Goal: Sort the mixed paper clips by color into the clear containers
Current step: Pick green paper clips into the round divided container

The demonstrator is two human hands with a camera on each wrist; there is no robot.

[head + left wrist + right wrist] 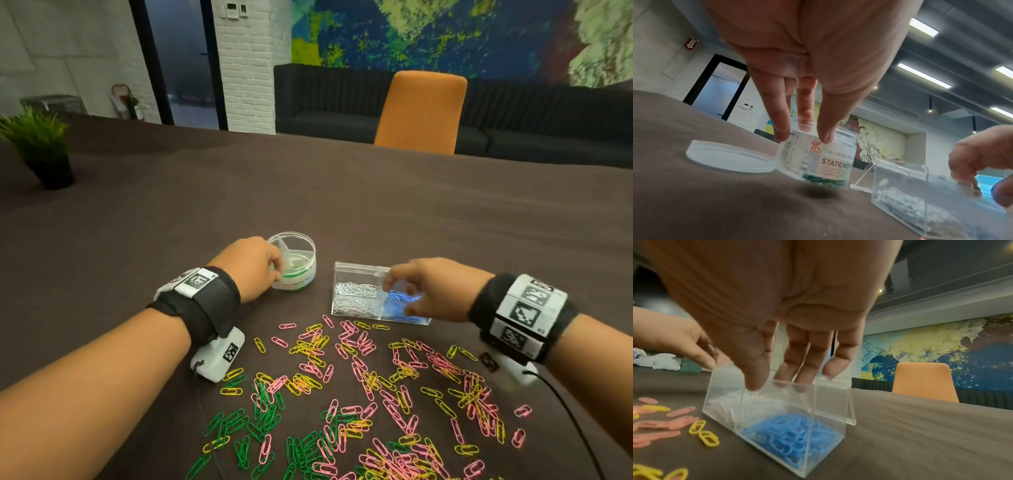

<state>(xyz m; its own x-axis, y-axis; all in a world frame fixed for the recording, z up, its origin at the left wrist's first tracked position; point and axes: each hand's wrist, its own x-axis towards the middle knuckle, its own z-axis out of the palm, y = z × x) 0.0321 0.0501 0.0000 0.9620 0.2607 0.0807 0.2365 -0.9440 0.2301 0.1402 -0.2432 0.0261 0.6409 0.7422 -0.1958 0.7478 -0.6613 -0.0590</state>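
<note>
- Head view, centre: my left hand (255, 263) has its fingertips on the rim of the round clear plastic jar (297, 267); from the left wrist view the fingers (781, 123) look straight, touching and not gripping.
- My right hand (433, 291) reaches over the clear rectangular acrylic box (346, 308); its fingertips (803, 374) rest on the top edge, loosely spread, holding nothing I can see.
- Loose pink, yellow and green paper clips (359, 394) fill the lower half of the frame.
- I judge them light, stiff and slippery, so best pinched singly by the loop.
- The jar holds green clips (818, 179) at its bottom, and its lid (729, 155) lies beside it.
- The box holds silver clips (354, 296) on the left and blue clips (789, 436) on the right.
</note>
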